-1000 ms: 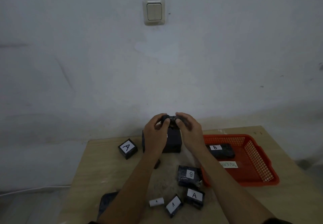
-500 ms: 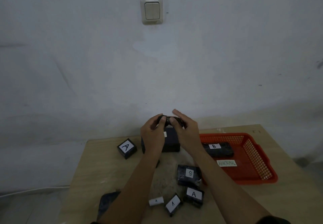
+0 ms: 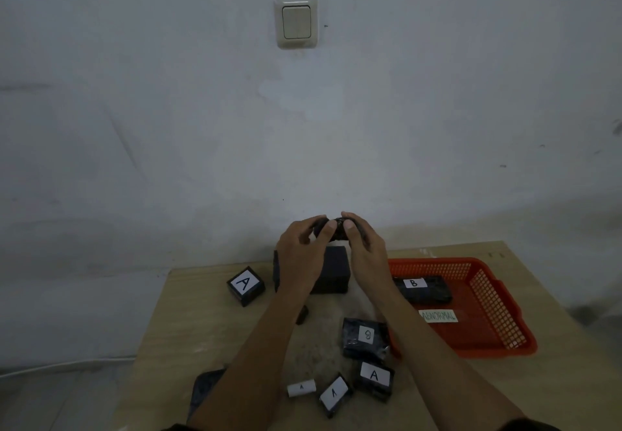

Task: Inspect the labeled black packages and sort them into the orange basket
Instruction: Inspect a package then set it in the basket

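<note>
Both hands hold a small black package (image 3: 337, 229) raised above the table's far edge; my left hand (image 3: 303, 252) and my right hand (image 3: 365, 249) pinch it between thumbs and fingers. Its label is hidden. The orange basket (image 3: 498, 309) sits at the right with a black package marked B (image 3: 422, 290) and an "ABNORMAL" tag (image 3: 438, 316) inside. On the table lie black packages: an A cube (image 3: 245, 285) at left, a B one (image 3: 365, 338), an A one (image 3: 374, 379) and another A one (image 3: 334, 394) near the front.
A larger unlabelled black box (image 3: 331, 272) stands behind my hands. A small white roll marked A (image 3: 301, 388) and a dark flat package (image 3: 205, 390) lie near the table's front edge. The wooden table (image 3: 188, 326) butts against a white wall with a light switch (image 3: 296, 22).
My hands have kept the small package in the same raised place, with the fingers shifting slightly around it. The other packages have not moved.
</note>
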